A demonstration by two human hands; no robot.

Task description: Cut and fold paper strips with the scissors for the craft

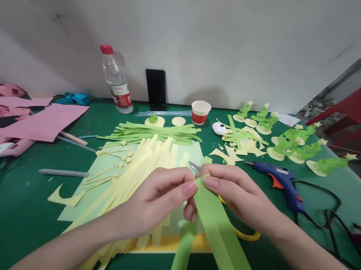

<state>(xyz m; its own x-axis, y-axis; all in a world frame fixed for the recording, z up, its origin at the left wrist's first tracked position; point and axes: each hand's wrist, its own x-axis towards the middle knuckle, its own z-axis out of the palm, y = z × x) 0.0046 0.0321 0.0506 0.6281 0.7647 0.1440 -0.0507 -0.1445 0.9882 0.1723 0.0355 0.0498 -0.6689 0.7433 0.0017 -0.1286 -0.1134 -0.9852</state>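
Both hands meet at the centre front over the green table. My left hand (160, 199) pinches the upper end of a green paper strip (218, 229) between thumb and fingers. On the same end, my right hand (235, 186) presses with its thumb and fingers. Two green lengths hang from the pinch towards the bottom edge, one wide and one narrower. Scissors with yellow handles (247, 235) lie partly hidden behind my right hand. Pale yellow strips (130, 185) are piled beside my left hand, and green strips (155, 133) lie behind them.
A blue glue gun (280, 180) with a black cord lies at the right, below several small green paper trees (291, 142). Along the wall stand a bottle (119, 85), a phone (156, 88) and a paper cup (200, 112). Pink paper (44, 120) covers the left side.
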